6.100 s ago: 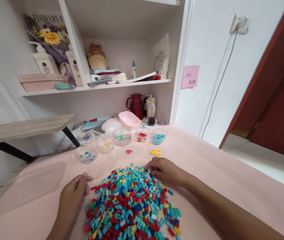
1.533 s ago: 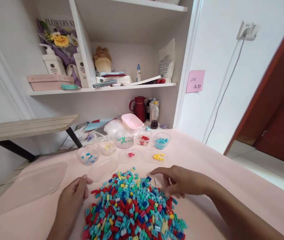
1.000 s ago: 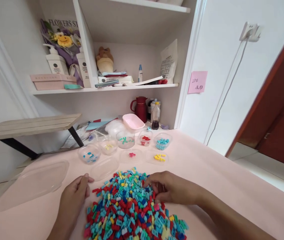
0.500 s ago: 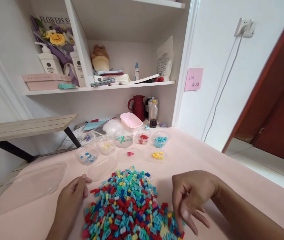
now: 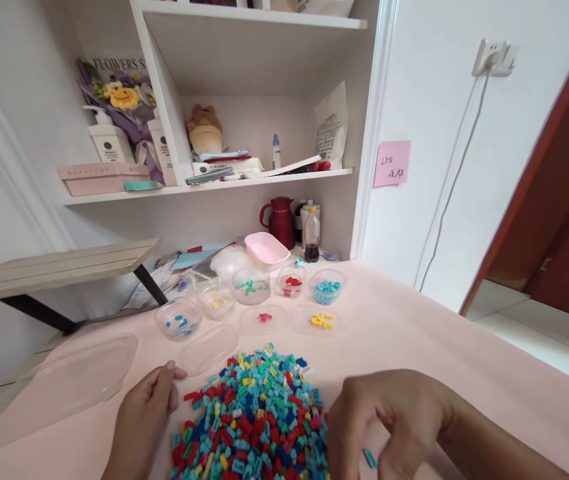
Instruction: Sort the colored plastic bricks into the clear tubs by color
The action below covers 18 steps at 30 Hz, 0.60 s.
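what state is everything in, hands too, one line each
brick pile: loose, mixed colours
left hand: loosely curled, beside the pile
right hand: bent downward, fingertips out of view
turquoise-brick container: uncovered, part-filled
red-brick container: uncovered, part-filled
pink plastic basin: upright, uncovered
red pitcher: upright
yellow-capped bottle: upright, part-filled with dark liquid
power plug: plugged in
pink sticky note: stuck up, handwritten

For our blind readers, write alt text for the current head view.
A heap of small colorful bricks lies on a pink table, the left hand beside it and the right hand bent down at its other edge. Behind, clear containers hold bricks sorted by color; a white shelf unit stands beyond.
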### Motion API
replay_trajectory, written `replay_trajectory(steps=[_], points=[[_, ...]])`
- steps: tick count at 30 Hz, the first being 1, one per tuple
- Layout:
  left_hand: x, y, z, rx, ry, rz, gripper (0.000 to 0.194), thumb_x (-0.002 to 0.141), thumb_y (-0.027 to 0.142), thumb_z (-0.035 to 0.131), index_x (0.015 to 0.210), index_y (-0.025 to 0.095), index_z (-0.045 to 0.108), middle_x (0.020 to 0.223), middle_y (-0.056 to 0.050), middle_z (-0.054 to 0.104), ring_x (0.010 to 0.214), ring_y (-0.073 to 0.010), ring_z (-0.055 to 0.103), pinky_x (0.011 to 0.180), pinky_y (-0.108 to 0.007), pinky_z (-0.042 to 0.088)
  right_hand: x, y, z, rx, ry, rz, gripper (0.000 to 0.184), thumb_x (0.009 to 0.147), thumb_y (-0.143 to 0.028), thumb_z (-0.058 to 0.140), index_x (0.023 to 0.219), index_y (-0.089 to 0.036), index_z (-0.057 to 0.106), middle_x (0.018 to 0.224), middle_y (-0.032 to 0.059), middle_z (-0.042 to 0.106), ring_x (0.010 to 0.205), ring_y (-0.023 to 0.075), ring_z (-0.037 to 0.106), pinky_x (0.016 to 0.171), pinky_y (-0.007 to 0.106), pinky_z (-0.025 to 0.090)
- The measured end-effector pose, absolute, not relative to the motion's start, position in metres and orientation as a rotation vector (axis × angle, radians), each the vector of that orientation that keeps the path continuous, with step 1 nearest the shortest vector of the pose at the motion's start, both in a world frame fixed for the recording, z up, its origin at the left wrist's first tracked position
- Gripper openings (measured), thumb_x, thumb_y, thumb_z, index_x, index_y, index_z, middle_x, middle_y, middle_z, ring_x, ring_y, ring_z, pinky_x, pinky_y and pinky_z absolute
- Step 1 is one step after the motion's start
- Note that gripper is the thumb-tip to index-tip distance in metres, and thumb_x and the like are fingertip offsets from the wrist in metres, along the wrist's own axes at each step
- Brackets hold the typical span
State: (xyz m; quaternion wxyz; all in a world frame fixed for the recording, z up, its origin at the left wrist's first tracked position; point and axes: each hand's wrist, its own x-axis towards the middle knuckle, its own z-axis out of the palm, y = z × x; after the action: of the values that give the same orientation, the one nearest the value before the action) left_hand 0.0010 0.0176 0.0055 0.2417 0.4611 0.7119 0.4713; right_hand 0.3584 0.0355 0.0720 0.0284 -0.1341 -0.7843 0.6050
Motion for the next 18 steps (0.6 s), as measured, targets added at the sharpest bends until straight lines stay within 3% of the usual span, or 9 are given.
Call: replay_trajectory(steps=[2, 4, 6, 8, 11, 14, 16, 18], points=[[0.002, 0.017, 0.007, 1.260, 1.956, 1.286, 0.048, 0.075, 0.066, 0.048, 0.077, 0.021, 0.063, 0.048, 0.007, 0.046, 0.045, -0.0134, 0.037, 0.051, -0.025, 0.031, 0.359, 0.039, 0.070, -0.458, -2.174, 1.812, 0.042, 0.078, -0.047, 0.066, 0.100, -0.012, 0.073, 0.097, 0.0120, 0.071, 0.088, 0.0216, 0.068, 0.079, 0.028, 0.051], [0.003, 0.017, 0.010, 1.261, 1.957, 1.291, 0.050, 0.075, 0.068, 0.047, 0.076, 0.020, 0.063, 0.048, 0.006, 0.046, 0.046, -0.0137, 0.038, 0.051, -0.026, 0.031, 0.358, 0.045, 0.064, -0.595, -1.891, 1.695, 0.037, 0.083, -0.045, 0.061, 0.096, -0.012, 0.072, 0.081, 0.0083, 0.070, 0.066, 0.0149, 0.066, 0.063, 0.024, 0.051], [0.003, 0.016, 0.011, 1.251, 1.955, 1.291, 0.051, 0.074, 0.069, 0.047, 0.078, 0.020, 0.063, 0.047, 0.007, 0.045, 0.046, -0.0138, 0.037, 0.051, -0.025, 0.031, 0.356, 0.052, 0.056, -0.778, -1.731, 1.531, 0.032, 0.086, -0.043, 0.058, 0.094, -0.014, 0.070, 0.067, 0.0021, 0.064, 0.049, 0.0088, 0.055, 0.048, 0.019, 0.043], [0.003, 0.016, 0.011, 1.244, 1.952, 1.284, 0.052, 0.072, 0.070, 0.049, 0.081, 0.021, 0.063, 0.047, 0.007, 0.044, 0.046, -0.0137, 0.037, 0.050, -0.025, 0.030, 0.353, 0.058, 0.049, -0.970, -1.752, 1.351, 0.029, 0.089, -0.039, 0.053, 0.095, -0.015, 0.068, 0.064, -0.0002, 0.060, 0.045, 0.0077, 0.050, 0.045, 0.019, 0.038], [0.002, 0.016, 0.010, 1.252, 1.973, 1.273, 0.053, 0.072, 0.070, 0.048, 0.082, 0.021, 0.064, 0.047, 0.007, 0.044, 0.046, -0.0140, 0.037, 0.051, -0.025, 0.029, 0.350, 0.062, 0.041, -1.241, -1.965, 1.003, 0.029, 0.091, -0.033, 0.045, 0.101, -0.019, 0.067, 0.074, 0.0026, 0.064, 0.051, 0.0115, 0.055, 0.054, 0.025, 0.044], [0.004, 0.016, 0.011, 1.267, 1.997, 1.266, 0.052, 0.073, 0.069, 0.047, 0.082, 0.021, 0.064, 0.048, 0.006, 0.046, 0.047, -0.0146, 0.039, 0.052, -0.026, 0.031, 0.344, 0.061, 0.035, -1.361, -2.204, 0.631, 0.033, 0.089, -0.026, 0.044, 0.116, -0.026, 0.063, 0.099, 0.0067, 0.067, 0.080, 0.0196, 0.063, 0.074, 0.032, 0.046], [0.005, 0.016, 0.013, 1.262, 2.003, 1.255, 0.052, 0.073, 0.069, 0.046, 0.082, 0.021, 0.064, 0.048, 0.006, 0.047, 0.047, -0.0149, 0.039, 0.051, -0.026, 0.031, 0.340, 0.059, 0.030, -1.368, -2.310, 0.529, 0.040, 0.087, -0.024, 0.045, 0.124, -0.029, 0.058, 0.108, 0.0075, 0.065, 0.092, 0.0223, 0.062, 0.080, 0.033, 0.044], [0.005, 0.016, 0.014, 1.249, 2.007, 1.241, 0.052, 0.072, 0.069, 0.045, 0.082, 0.021, 0.064, 0.047, 0.006, 0.047, 0.046, -0.0149, 0.039, 0.050, -0.026, 0.031, 0.335, 0.058, 0.026, -1.392, -2.371, 0.507, 0.043, 0.087, -0.024, 0.044, 0.129, -0.030, 0.054, 0.106, 0.0074, 0.064, 0.090, 0.0222, 0.062, 0.079, 0.032, 0.043]])
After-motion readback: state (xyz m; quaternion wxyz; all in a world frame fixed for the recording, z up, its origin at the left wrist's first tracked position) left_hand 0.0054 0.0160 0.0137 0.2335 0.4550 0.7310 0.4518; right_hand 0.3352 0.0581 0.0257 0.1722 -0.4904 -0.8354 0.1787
